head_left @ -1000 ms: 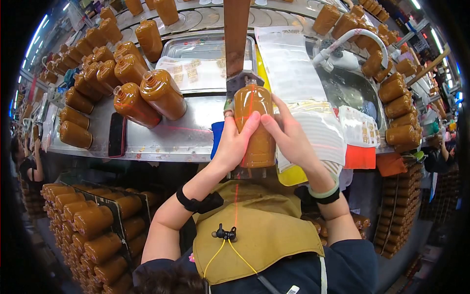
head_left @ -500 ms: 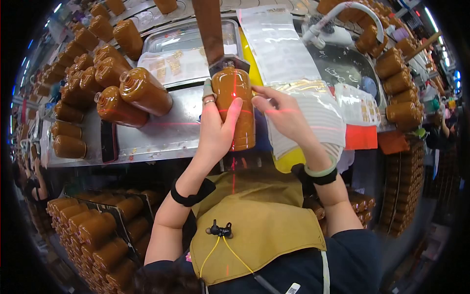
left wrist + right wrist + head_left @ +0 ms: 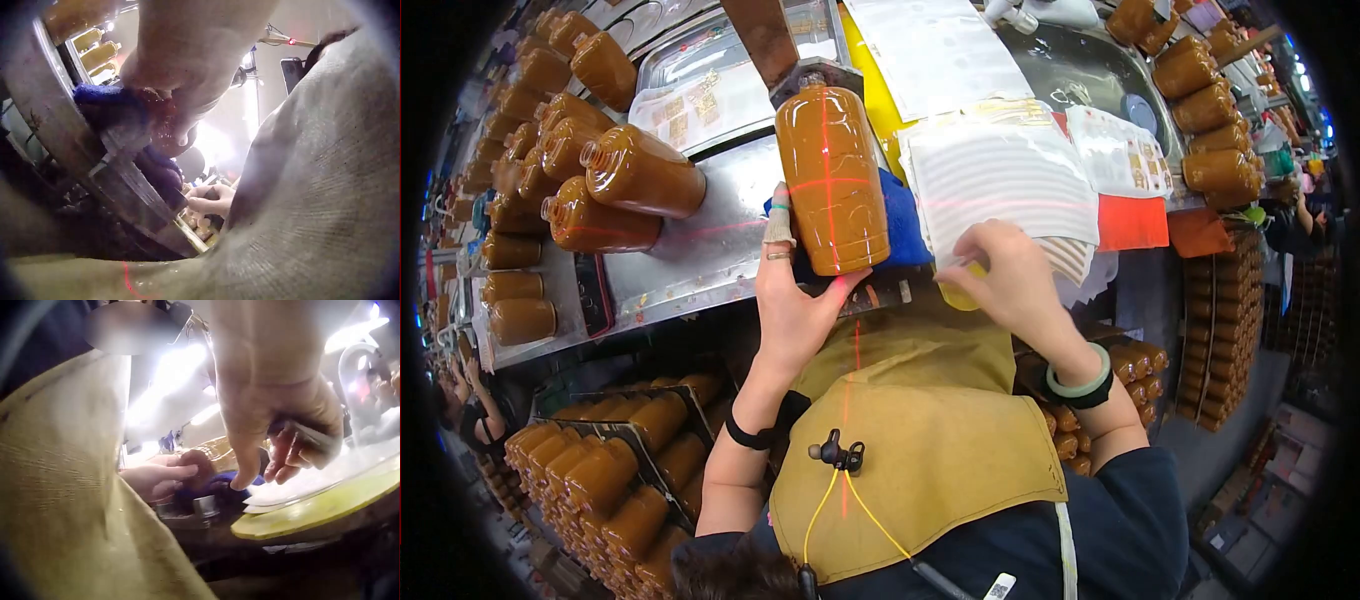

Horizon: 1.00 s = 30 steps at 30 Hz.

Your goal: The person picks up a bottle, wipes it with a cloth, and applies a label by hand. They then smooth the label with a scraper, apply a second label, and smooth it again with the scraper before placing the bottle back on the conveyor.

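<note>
A glossy brown bottle (image 3: pixel 832 180) lies over a blue cloth (image 3: pixel 908 222), its neck at a metal bracket (image 3: pixel 847 82). Red light lines cross on its side. My left hand (image 3: pixel 788 315) holds the bottle low down, fingers along its left side and thumb at the base edge; the index finger wears a pale cover. Over the near edge of a stack of white striped sheets (image 3: pixel 1000 180) hovers my right hand (image 3: pixel 1022 285), off the bottle. Its fingers are curled in the right wrist view, a thin pale edge across them; whether they hold it I cannot tell.
More brown bottles (image 3: pixel 645 172) stand at the left beside a phone (image 3: pixel 593 293). Behind are a metal tray (image 3: pixel 810 35) and the brown post (image 3: pixel 760 40). At right are a sheet of gold decals (image 3: pixel 1115 150), an orange-red cloth (image 3: pixel 1132 224) and a sink (image 3: pixel 1090 70). Bottles are racked below.
My left hand has slid from the bottle's side down to its base. My right hand has left the bottle and moved down and right to the sheets. The head view has shifted.
</note>
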Motion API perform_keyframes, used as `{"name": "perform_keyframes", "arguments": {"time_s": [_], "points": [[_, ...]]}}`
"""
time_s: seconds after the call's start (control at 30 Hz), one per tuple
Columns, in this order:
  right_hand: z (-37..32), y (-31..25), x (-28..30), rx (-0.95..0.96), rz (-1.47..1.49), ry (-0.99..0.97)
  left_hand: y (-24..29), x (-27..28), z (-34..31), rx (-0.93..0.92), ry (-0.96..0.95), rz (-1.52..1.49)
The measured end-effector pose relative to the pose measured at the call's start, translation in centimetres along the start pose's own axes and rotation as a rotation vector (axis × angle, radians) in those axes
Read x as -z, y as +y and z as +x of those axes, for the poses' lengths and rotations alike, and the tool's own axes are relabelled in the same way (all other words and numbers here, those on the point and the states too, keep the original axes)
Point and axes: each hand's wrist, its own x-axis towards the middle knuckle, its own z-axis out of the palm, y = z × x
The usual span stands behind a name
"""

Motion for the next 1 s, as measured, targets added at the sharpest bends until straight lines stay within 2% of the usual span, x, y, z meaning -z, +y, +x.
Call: {"name": "perform_keyframes", "arguments": {"time_s": [0.07,0.13,0.23,0.4,0.47,0.53,0.63,0.7,0.73,0.77,0.8,0.83,0.93,0.97,1.0], "points": [[-0.4,-0.2,-0.9,0.018,-0.021,-0.065,-0.1,-0.1,-0.1,-0.006,0.008,0.004],[-0.4,-0.2,-1.2,0.009,-0.039,-0.043,-0.2,0.0,-0.1,-0.015,0.014,0.005],[-0.3,-0.2,-1.1,-0.054,0.091,-0.069,-0.3,0.0,0.0,-0.039,0.02,0.023],[0.0,0.2,-0.2,-0.128,0.144,-0.097,-0.5,-0.3,0.0,-0.025,0.036,-0.013],[0.0,1.0,0.6,-0.183,0.194,-0.046,-0.7,-0.4,-0.1,-0.02,0.034,-0.038],[0.2,2.5,2.1,-0.261,0.182,0.072,-0.9,-0.4,-0.3,0.009,0.042,-0.031],[1.6,7.3,6.0,-0.321,-0.358,0.63,-1.0,-0.3,-0.3,-0.022,0.036,-0.012],[1.7,7.6,6.1,-0.296,-0.349,0.643,-1.2,-0.5,-0.3,-0.016,0.048,-0.046],[1.9,7.2,6.0,-0.27,-0.332,0.646,-0.7,-0.7,-0.2,0.063,0.042,-0.104],[1.8,6.7,4.5,-0.196,-0.264,0.566,-0.7,-0.8,-0.3,0.048,0.061,-0.053],[1.7,5.6,3.2,-0.228,-0.284,0.474,-0.8,-0.8,-0.3,0.028,0.074,-0.005],[1.7,5.0,2.4,-0.263,-0.305,0.387,-0.5,-0.9,-0.2,0.072,0.069,-0.083],[2.2,6.6,1.7,-0.299,-0.222,0.395,-1.0,-0.7,-0.3,0.04,0.068,-0.08],[1.8,7.2,2.9,-0.308,-0.232,0.407,-0.8,-0.7,-0.3,0.064,0.056,-0.093],[0.9,7.7,4.9,-0.314,-0.26,0.506,-0.7,-0.6,-0.3,0.059,0.045,-0.1]]}}
